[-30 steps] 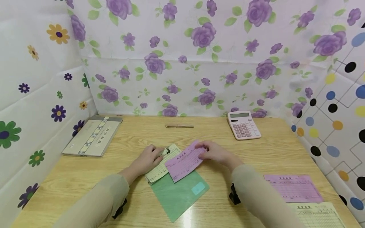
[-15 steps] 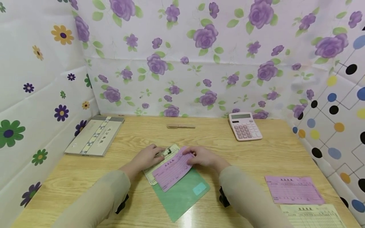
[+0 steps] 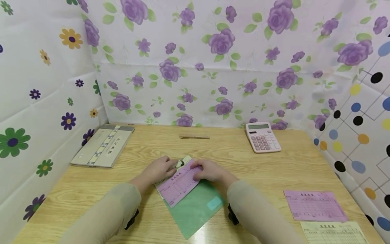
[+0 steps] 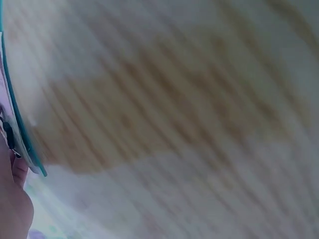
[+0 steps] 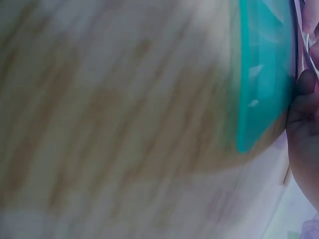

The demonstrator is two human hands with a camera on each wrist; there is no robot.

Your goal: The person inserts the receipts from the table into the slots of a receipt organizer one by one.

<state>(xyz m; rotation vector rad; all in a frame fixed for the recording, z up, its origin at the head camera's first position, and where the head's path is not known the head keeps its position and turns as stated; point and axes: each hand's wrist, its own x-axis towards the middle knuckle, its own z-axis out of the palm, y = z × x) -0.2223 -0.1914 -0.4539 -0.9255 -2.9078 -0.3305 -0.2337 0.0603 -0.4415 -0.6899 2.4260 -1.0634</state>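
A pink printed slip [image 3: 179, 186] lies slantwise over a cream printed slip [image 3: 187, 159], covering most of it. Beneath both is a green folder [image 3: 195, 211] with a pale blue label. My right hand [image 3: 210, 171] pinches the pink slip's right edge between thumb and fingers. At the folder's upper left, my left hand [image 3: 158, 170] holds the metal clip [image 3: 181, 164] beside the slips, its fingers partly hiding it. The left wrist view catches the clip's black part [image 4: 7, 133] at its edge. In the right wrist view the folder [image 5: 266, 74] rises beside the hand.
Another pink slip [image 3: 315, 205] and another cream slip [image 3: 335, 234] lie at the right. A pink calculator [image 3: 263, 137], a pen [image 3: 194, 137] and a flat book or album [image 3: 103, 145] rest along the back of the wooden table [image 3: 146, 142]. Patterned sheets stand around it.
My right hand has moved left with the pink slip, which now covers most of the cream slip. My left hand has stayed at the clip.
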